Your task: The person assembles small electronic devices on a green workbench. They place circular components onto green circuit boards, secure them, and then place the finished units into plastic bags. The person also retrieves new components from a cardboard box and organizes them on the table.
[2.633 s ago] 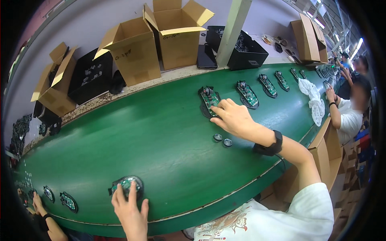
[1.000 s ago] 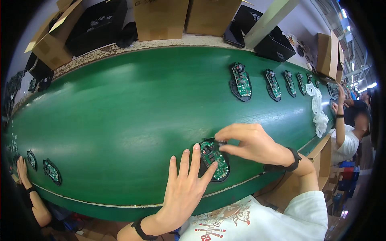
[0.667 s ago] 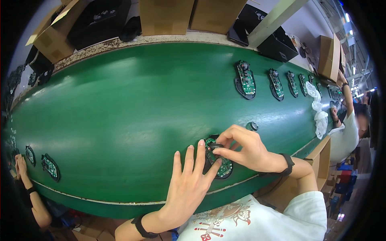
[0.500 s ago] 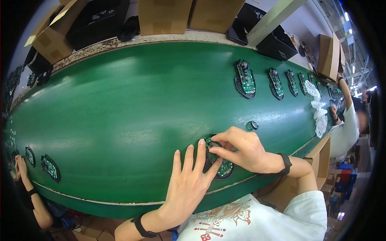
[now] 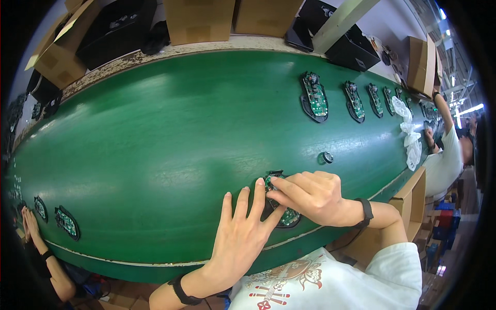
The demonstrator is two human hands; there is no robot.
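Note:
On the green work surface in front of me lies a circuit board in a black housing [image 5: 290, 219], partly covered by both hands. My left hand [image 5: 238, 227] is open and spread flat, its index fingertip and thumb touching the left side and lower part of the housing. Over the upper part of the board, my right hand [image 5: 312, 199] has thumb and fingers closed in a pinch; whatever is between them is hidden. Beyond it sits a small round black part [image 5: 326, 157].
Several similar boards in housings, the nearest a large one [image 5: 314, 98], line the far right beside white plastic bags [image 5: 412, 142]. Two more boards [image 5: 66, 223] lie left, near another person's hands [image 5: 31, 226]. Cardboard boxes [image 5: 199, 20] stand behind; a co-worker [image 5: 447, 155] is at right.
My right fingers have curled lower over the board, covering the dark piece that showed at their tips. The left hand stays in place. The whole view has shifted slightly.

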